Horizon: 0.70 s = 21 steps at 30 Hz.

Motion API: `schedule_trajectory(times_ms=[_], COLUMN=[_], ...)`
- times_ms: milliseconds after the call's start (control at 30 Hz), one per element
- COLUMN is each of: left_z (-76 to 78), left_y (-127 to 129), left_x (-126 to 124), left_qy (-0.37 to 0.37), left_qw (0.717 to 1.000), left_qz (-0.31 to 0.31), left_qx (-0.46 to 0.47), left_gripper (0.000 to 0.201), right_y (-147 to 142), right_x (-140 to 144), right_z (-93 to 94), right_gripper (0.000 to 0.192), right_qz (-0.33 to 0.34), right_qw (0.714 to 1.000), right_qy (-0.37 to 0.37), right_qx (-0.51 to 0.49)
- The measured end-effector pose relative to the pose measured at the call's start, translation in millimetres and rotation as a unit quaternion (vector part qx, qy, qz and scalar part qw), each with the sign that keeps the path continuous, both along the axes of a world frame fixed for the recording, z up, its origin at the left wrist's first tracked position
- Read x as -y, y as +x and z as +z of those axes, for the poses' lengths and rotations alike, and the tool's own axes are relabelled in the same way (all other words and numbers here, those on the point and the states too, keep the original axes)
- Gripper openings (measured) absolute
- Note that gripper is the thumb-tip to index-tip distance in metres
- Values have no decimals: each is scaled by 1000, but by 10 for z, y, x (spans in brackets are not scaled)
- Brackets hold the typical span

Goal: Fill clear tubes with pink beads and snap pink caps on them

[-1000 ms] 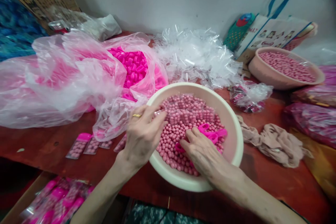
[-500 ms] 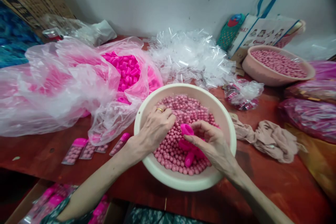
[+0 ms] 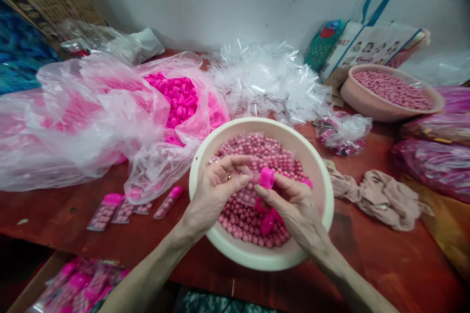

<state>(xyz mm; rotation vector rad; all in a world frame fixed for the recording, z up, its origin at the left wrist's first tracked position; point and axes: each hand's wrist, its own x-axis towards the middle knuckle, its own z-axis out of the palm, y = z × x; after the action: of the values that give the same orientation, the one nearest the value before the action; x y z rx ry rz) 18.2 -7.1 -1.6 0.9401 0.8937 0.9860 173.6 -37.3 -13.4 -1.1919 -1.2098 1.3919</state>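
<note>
A cream basin point(image 3: 319, 176) holds a heap of pink beads point(image 3: 242, 227), with several bright pink caps lying on them. Over the beads, my left hand point(image 3: 216, 188) is closed on a clear container point(image 3: 246, 194) filled with beads. Between the thumb and fingers of my right hand point(image 3: 293, 203) is a pink cap point(image 3: 267, 178), close beside the container's end. Whether cap and container touch, I cannot tell. Left of the basin, several capped tubes of beads point(image 3: 105, 212) lie on the red-brown table point(image 3: 55, 205).
A plastic bag point(image 3: 91, 127) of pink caps point(image 3: 181, 100) spreads at the left. Behind the basin is a pile of clear containers point(image 3: 268, 78). A second basin point(image 3: 356, 90) stands back right, near a crumpled cloth point(image 3: 389, 200). Filled tubes point(image 3: 81, 283) lie in a box below the table edge.
My left hand has come up from the beads, turned, and now has a bead-filled container in it. My right hand has brought its cap upright beside that container.
</note>
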Motion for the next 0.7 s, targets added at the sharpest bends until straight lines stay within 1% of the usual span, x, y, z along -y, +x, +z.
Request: schedule_trajectory(times_ms=[67, 133, 200, 267, 367, 433, 533, 600, 633, 667, 700], left_z=[-5, -13, -30, -55, -80, -79, -77, -96, -112, -130, -148], left_y=[-7, -15, -19, -17, -6, -2, -13, -29, -38, -47, -55], left_x=[27, 58, 88, 111, 132, 140, 151, 161, 166, 170, 174], left_qy=[-66, -120, -141, -128, -79, -59, -54, -59, -64, -70, -76], left_qw=[996, 989, 985, 988, 996, 998, 999, 998, 998, 997, 996], left_qz=[2, 9, 15, 16, 15, 11, -1, -14, -22, -29, -34], left_qx=[58, 91, 98, 81, 41, 21, 3, 8, 13, 18, 22], left_gripper=[29, 32, 36, 36, 30, 26, 20, 20, 22, 23, 24], right_y=[-19, -11, 23, 68, 111, 115, 121, 151, 174, 200, 228], right_x=[-2, -8, -16, -27, -35, -21, 36, 80, 98, 109, 113], right_z=[41, 94, 146, 183, 188, 162, 112, 98, 103, 117, 137], right_gripper=[17, 20, 24, 27, 29, 32, 40, 46, 47, 48, 47], right_qz=[0, -1, -5, -11, -9, -6, -2, 1, 5, 12, 26], right_qw=[999, 995, 986, 968, 931, 900, 844, 813, 805, 803, 806], right_qy=[24, 59, 96, 140, 233, 300, 382, 415, 421, 419, 410], right_qx=[33, 77, 137, 206, 281, 316, 376, 408, 418, 424, 426])
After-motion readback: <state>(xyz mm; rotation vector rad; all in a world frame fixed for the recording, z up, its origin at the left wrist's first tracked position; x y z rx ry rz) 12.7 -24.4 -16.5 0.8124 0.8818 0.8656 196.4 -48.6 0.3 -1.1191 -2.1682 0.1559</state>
